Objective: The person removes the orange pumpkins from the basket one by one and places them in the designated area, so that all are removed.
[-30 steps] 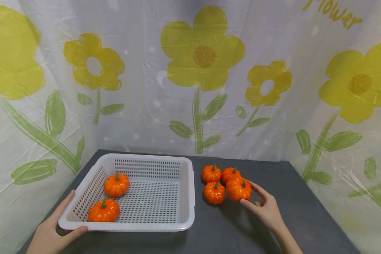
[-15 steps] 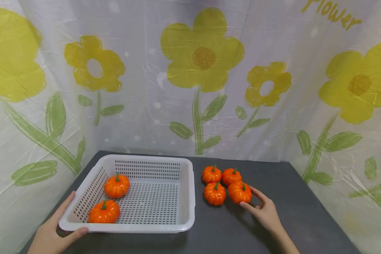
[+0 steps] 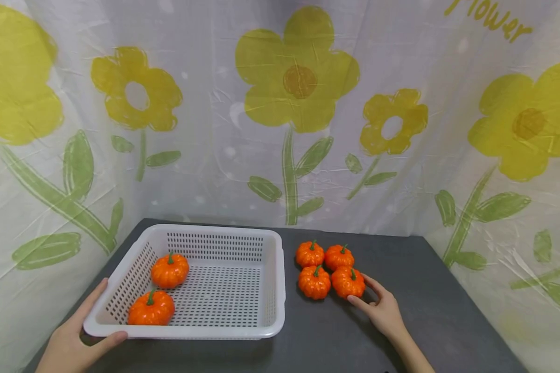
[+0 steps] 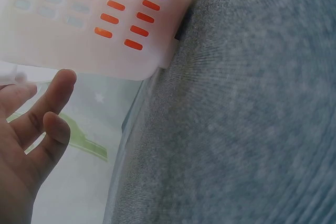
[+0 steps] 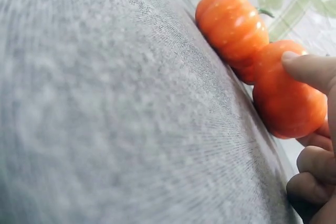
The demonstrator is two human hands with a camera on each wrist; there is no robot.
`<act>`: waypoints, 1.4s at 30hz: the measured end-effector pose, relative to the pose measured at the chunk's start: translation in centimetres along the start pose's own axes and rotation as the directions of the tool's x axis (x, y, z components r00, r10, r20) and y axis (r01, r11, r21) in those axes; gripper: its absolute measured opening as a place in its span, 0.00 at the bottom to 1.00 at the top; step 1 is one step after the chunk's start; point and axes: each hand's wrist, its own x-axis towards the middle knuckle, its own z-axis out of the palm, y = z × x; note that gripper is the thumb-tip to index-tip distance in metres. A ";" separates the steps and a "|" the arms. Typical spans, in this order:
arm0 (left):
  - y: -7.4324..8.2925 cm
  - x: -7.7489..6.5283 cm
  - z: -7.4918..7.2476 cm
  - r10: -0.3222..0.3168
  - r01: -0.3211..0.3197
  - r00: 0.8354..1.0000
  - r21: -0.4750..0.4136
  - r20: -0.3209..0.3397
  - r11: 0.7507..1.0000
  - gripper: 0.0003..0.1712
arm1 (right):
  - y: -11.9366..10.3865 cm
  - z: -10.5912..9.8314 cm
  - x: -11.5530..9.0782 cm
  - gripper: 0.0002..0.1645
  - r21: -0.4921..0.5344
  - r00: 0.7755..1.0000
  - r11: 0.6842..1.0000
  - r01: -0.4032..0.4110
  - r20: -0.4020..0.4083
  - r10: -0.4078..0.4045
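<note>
My right hand (image 3: 383,310) holds a small glossy orange pumpkin (image 3: 348,282) with a green stem, thumb at its front and fingers behind its right side. In the right wrist view the thumb presses the held pumpkin (image 5: 289,93), which sits close over the cloth beside another pumpkin (image 5: 231,24). Three more pumpkins stand beside it: one to its left (image 3: 314,283) and two behind (image 3: 310,254). At the left, my left hand (image 3: 77,334) grips the near left corner of a white perforated plastic basket (image 3: 224,332), thumb over the front rim. Two pumpkins (image 3: 170,271) lie inside, along the basket's left side.
A dark grey cloth-covered table (image 3: 438,311) carries everything. Behind and on both sides hangs a pale curtain (image 3: 205,155) printed with yellow flowers. The basket's right wall stands between its inside and the pumpkin group.
The pumpkin in my right hand has come down and slightly left, lining up in front of the back right pumpkin. My left hand and the basket stay in place.
</note>
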 end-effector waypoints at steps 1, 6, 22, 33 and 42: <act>0.0 0.0 0.0 -0.001 0.001 1.000 0.001 0.002 1.000 0.70 | 0.1 0.0 0.0 0.47 -0.004 1.000 1.000 0.000 0.001 0.000; -0.1 0.1 -0.1 -0.021 0.021 0.999 0.002 0.028 1.000 0.70 | 0.3 0.1 0.2 0.48 -0.022 1.000 1.000 -0.007 0.009 0.007; -0.3 0.1 0.0 -0.001 0.001 1.000 -0.002 0.004 1.000 0.69 | 0.8 0.3 0.3 0.50 -0.078 1.000 0.996 0.031 0.001 -0.031; 0.1 0.0 0.0 -0.033 0.033 0.999 0.008 0.036 0.999 0.70 | 0.7 0.4 -0.1 0.47 -0.060 0.999 0.997 0.048 -0.021 -0.050; 0.0 0.0 0.1 -0.016 0.015 1.000 0.012 0.016 1.000 0.71 | 0.7 0.4 -0.1 0.47 -0.062 1.000 0.998 0.020 -0.018 -0.022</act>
